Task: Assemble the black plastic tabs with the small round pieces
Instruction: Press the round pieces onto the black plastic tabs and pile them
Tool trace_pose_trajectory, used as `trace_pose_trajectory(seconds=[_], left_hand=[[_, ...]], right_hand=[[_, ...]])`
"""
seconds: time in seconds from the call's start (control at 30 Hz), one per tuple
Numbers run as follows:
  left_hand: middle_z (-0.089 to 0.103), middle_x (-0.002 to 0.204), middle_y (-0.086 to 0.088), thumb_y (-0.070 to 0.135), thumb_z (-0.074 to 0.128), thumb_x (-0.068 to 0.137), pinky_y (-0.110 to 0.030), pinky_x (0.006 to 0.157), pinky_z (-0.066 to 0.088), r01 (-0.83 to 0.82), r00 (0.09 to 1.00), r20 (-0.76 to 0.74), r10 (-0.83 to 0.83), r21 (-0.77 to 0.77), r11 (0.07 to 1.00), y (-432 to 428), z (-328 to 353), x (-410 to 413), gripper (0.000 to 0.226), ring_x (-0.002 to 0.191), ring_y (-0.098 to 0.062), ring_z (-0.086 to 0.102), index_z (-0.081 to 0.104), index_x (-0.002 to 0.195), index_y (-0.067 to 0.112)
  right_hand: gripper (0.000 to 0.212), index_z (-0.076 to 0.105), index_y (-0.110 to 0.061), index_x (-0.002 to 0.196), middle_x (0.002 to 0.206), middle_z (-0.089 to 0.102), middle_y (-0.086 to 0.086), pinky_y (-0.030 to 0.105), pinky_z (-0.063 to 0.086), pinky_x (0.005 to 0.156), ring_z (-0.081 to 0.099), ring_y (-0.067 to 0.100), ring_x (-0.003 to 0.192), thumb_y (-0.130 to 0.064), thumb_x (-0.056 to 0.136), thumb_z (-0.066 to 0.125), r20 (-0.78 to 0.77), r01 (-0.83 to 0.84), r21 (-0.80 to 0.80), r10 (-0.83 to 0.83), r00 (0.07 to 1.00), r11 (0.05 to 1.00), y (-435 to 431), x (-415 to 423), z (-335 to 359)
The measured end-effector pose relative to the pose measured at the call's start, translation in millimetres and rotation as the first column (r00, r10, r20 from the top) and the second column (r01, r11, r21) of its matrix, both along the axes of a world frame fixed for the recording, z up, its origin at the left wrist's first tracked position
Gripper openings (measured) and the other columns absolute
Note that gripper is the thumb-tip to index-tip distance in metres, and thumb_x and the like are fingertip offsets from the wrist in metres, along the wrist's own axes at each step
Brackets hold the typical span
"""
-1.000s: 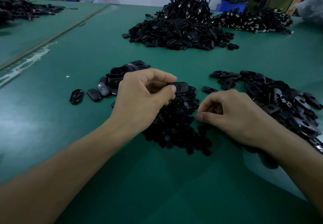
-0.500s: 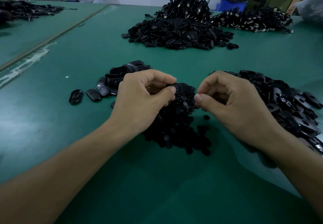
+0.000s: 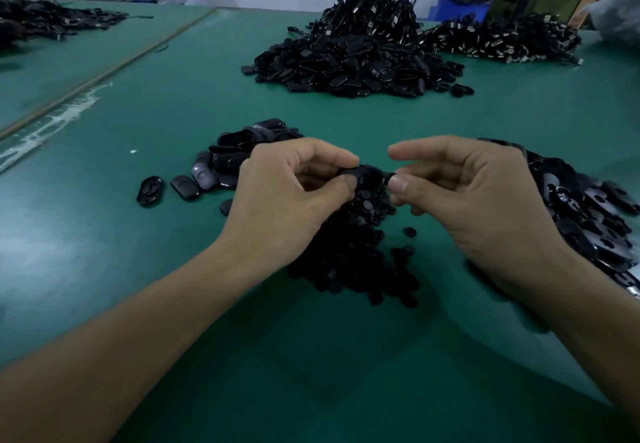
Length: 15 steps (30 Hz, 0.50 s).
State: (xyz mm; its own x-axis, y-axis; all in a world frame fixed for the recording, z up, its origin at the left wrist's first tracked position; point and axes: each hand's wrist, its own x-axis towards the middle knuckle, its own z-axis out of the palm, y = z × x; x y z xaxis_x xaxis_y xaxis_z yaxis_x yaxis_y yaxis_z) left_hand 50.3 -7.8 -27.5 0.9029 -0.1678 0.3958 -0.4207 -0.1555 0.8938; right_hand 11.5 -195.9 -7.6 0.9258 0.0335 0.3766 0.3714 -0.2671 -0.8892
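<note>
My left hand (image 3: 287, 197) pinches a black plastic tab (image 3: 367, 173) between thumb and fingers, just above the heap of small round pieces (image 3: 353, 259). My right hand (image 3: 481, 200) meets the tab from the right, its thumb and fingertips closed on the tab's right end, where a small round piece (image 3: 390, 176) sits. Unassembled black tabs (image 3: 595, 214) lie in a pile under and behind my right hand. A small group of tabs (image 3: 221, 162) lies behind my left hand.
The green table (image 3: 173, 103) carries a big heap of black tabs and cables (image 3: 356, 58) at the back centre, another cable pile (image 3: 502, 39) at the back right and one (image 3: 45, 22) at the far left. A blue bin (image 3: 460, 3) stands behind.
My right hand has lifted off the table from the round pieces and moved left and up to meet the tab. My left hand has stayed in place, still pinching the tab.
</note>
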Motion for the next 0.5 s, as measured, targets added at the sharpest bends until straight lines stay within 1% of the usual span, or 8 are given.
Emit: trace_pose_trajectory(seconds=[0.1,0.2,0.27,0.4,0.5], left_hand=[[0.076,0.078,0.006,0.022,0.076,0.075,-0.034,0.075,0.061,0.01,1.0,0.014,-0.01,0.008,1.0,-0.2,0.0,-0.6,0.015,0.074,-0.014,0.074,0.076,0.088,0.029],[0.076,0.077,0.009,0.022,0.077,0.074,-0.027,0.072,0.058,0.014,0.999,0.034,-0.015,0.017,1.0,-1.1,0.0,-1.5,0.017,0.071,-0.009,0.072,0.075,0.088,0.03],[0.075,0.077,0.01,0.021,0.078,0.074,-0.025,0.071,0.057,0.014,0.999,0.045,-0.015,0.019,1.0,-2.0,0.0,-1.8,0.017,0.07,-0.008,0.072,0.075,0.088,0.031],[0.075,0.078,0.011,0.019,0.079,0.075,-0.022,0.07,0.056,0.025,0.998,0.063,-0.026,0.021,0.999,-2.3,0.4,-3.1,0.018,0.072,-0.006,0.071,0.075,0.09,0.03],[0.076,0.079,0.011,0.015,0.079,0.076,-0.02,0.069,0.055,0.037,0.997,0.066,-0.037,0.008,0.999,-3.5,0.1,-5.3,0.019,0.072,-0.006,0.071,0.075,0.09,0.028]], right_hand=[[0.021,0.074,-0.026,0.087,0.076,0.076,-0.005,0.013,0.052,0.064,0.072,0.009,0.069,-0.005,0.085,0.074,0.038,0.015,-0.04,-0.013,0.999,0.999,0.6,0.7,0.5],[0.021,0.075,-0.029,0.083,0.074,0.074,-0.013,0.01,0.048,0.064,0.066,-0.001,0.067,-0.007,0.085,0.075,0.074,0.041,-0.086,-0.034,0.997,0.995,0.7,1.3,0.7],[0.021,0.074,-0.029,0.083,0.07,0.071,-0.016,0.009,0.046,0.062,0.061,-0.004,0.063,-0.008,0.086,0.075,0.086,0.054,-0.09,-0.046,0.995,0.995,0.7,1.5,0.7],[0.022,0.073,-0.029,0.083,0.071,0.072,-0.012,0.011,0.047,0.062,0.064,0.001,0.065,-0.008,0.087,0.074,0.079,0.07,-0.07,-0.065,0.995,0.995,2.1,0.6,-0.2],[0.019,0.073,-0.03,0.084,0.075,0.073,-0.012,0.016,0.051,0.065,0.069,0.006,0.071,-0.012,0.088,0.074,0.091,0.112,-0.135,-0.1,0.991,0.985,4.7,-1.1,-1.0]])
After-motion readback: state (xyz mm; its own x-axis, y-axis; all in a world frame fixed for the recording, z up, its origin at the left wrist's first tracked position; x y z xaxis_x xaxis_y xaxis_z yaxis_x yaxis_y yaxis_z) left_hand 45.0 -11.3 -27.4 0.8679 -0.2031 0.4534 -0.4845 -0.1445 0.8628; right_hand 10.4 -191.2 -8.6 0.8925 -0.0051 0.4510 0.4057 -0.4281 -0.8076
